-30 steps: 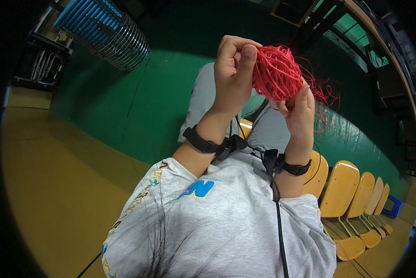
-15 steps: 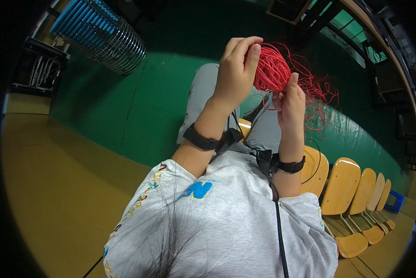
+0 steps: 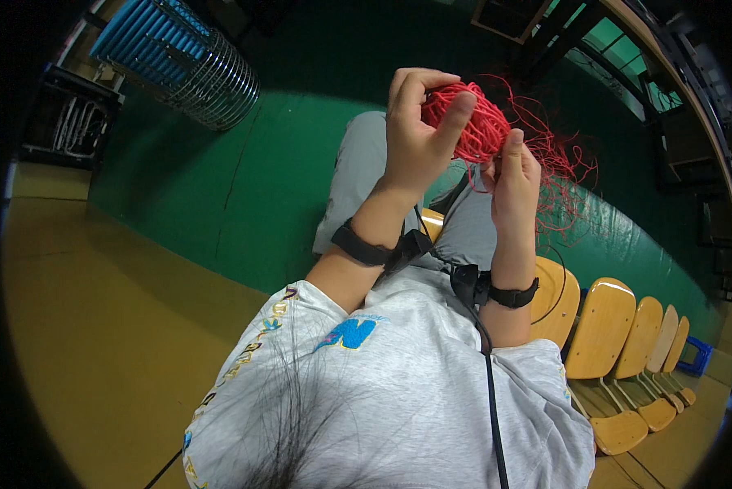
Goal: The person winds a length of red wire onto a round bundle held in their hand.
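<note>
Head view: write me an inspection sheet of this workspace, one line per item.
Surface: no worktop seen; the work is held up over gray trousers and green floor.
Job's things: one red cord bundle, rounded, its strands wound closely.
Clutter: loose red strands trail in a tangle off the bundle's right side.
Hands: left hand holds the bundle's left side, thumb across its front; right hand is closed at its lower right end, exact hold hidden.
Cables: a black cable runs down over the gray shirt.
Surroundings: wooden chairs in a row at right; stacked blue-topped stools at upper left.
</note>
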Demonstrator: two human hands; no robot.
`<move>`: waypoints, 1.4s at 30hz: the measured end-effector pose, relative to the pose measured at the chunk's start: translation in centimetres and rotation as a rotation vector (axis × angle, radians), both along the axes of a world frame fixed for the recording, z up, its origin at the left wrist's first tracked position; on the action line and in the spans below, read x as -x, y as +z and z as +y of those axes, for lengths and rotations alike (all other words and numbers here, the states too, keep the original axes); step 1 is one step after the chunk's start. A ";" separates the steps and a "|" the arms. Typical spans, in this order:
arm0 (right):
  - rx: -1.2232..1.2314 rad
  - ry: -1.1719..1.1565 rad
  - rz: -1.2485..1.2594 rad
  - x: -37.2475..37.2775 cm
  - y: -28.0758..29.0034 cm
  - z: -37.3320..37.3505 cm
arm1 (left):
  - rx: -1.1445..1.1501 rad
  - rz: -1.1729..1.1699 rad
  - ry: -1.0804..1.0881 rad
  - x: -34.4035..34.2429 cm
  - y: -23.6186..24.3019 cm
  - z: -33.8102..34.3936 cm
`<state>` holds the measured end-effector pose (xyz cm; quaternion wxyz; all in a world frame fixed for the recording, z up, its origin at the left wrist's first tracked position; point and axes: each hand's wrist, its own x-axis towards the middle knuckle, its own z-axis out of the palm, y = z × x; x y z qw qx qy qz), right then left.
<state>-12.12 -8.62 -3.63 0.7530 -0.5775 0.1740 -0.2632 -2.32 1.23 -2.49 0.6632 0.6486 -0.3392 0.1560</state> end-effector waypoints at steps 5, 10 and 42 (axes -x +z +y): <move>0.082 -0.104 0.034 -0.1 -0.5 0.4 | 0.087 0.173 0.067 0.8 -0.8 -1.5; 0.142 -0.177 0.112 -0.3 -1.2 0.3 | -0.107 0.143 0.028 0.4 -1.6 -1.8; 0.645 -0.430 0.009 0.7 3.7 -0.3 | 0.519 1.313 -1.106 1.5 -1.3 -0.6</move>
